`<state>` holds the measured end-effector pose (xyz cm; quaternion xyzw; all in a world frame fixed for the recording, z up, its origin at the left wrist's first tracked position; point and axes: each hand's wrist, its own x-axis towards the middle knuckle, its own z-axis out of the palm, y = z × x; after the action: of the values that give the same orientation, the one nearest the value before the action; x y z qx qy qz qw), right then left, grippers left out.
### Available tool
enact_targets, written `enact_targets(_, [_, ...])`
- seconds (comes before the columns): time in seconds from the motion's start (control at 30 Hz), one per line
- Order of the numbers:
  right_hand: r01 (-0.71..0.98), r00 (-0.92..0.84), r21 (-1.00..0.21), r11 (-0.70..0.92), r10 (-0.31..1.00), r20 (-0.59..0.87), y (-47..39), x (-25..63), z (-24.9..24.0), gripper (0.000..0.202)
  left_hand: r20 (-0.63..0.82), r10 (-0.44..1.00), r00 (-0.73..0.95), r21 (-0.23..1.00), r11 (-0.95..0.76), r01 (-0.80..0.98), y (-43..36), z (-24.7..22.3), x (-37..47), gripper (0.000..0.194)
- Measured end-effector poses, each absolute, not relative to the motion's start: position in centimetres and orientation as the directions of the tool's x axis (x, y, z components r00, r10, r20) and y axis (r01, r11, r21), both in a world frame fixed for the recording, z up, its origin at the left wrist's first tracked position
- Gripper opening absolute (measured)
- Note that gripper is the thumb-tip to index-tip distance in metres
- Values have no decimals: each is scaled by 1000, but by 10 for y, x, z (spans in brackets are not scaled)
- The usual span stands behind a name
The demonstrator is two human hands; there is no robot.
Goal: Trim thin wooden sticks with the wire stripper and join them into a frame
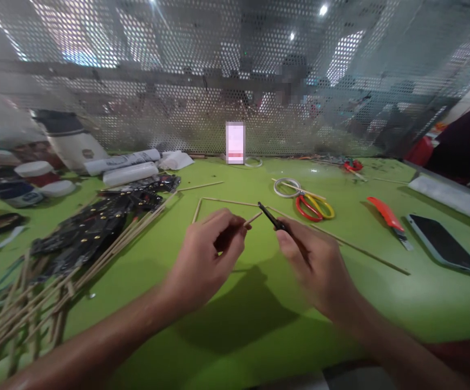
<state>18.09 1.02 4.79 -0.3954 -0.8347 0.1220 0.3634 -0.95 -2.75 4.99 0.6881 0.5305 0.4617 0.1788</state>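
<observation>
In the head view, pinching a short pale stick point(254, 219) between thumb and fingers of the left hand point(213, 252), hiding its near part within the curled grip and leaving bare only a short end. Grasping a slim dark tool point(269, 215) in the right hand point(318, 262), pressing along its side with the thumb; too little detail for naming its kind. Judged to hinge on one relation: bare end just beside the tool's far part, in the space between both hands, above the green table point(433, 303). Impossible to tell whether touching or slightly apart. Running, along the stick's long axis, from the left fingertips away from the body and to the right; crossing that line steeply with the tool, slanted away and to the left from the right hand. Nearer to the stick: the left hand, as its holder; farther: the right, reaching toward that end only by way of the tool. Beyond, on the table, an angled pale stick shape point(229, 201), with one side roughly crosswise and another turned back toward the body. Toward the right, slanting past behind the right hand, a long loose stick point(369, 254). Farther off, scissors point(310, 208) with red and yellow handles, beside a pale ring point(276, 190). Well apart on the left, a bundle of sticks point(117, 249).
</observation>
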Motion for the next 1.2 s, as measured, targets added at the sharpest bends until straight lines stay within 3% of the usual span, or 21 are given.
enact_targets(0.27, [562, -392, -557, 612, 790, 472, 12, 186, 47, 32, 451, 889, 80, 736, -421, 530, -19, 42, -17, 25])
enact_targets(0.43, [579, -378, -512, 634, 766, 520, 14, 190, 46, 31, 412, 911, 20, 722, -340, 602, -23, 46, -15, 23])
enact_targets(0.73, [535, -411, -521, 665, 743, 528, 17, 195, 40, 26, 434, 891, 135, 709, -430, 559, -20, 52, -22, 35])
enact_targets(0.87, [515, -410, -536, 669, 741, 532, 17, 195, 40, 26, 495, 866, 76, 706, -451, 546, -20, 49, -21, 27])
enact_targets(1.0, [471, -360, -631, 616, 787, 500, 14, 189, 39, 29, 579, 814, -33, 662, -446, 602, -25, 39, -17, 8])
enact_targets(1.13, [446, -340, -696, 563, 826, 449, 11, 186, 37, 31, 646, 763, -5, 573, -481, 664, -28, 35, -16, 10])
enact_targets(1.2, [445, -344, -679, 584, 812, 472, 12, 187, 36, 31, 610, 792, 33, 590, -482, 648, -27, 39, -17, 16])
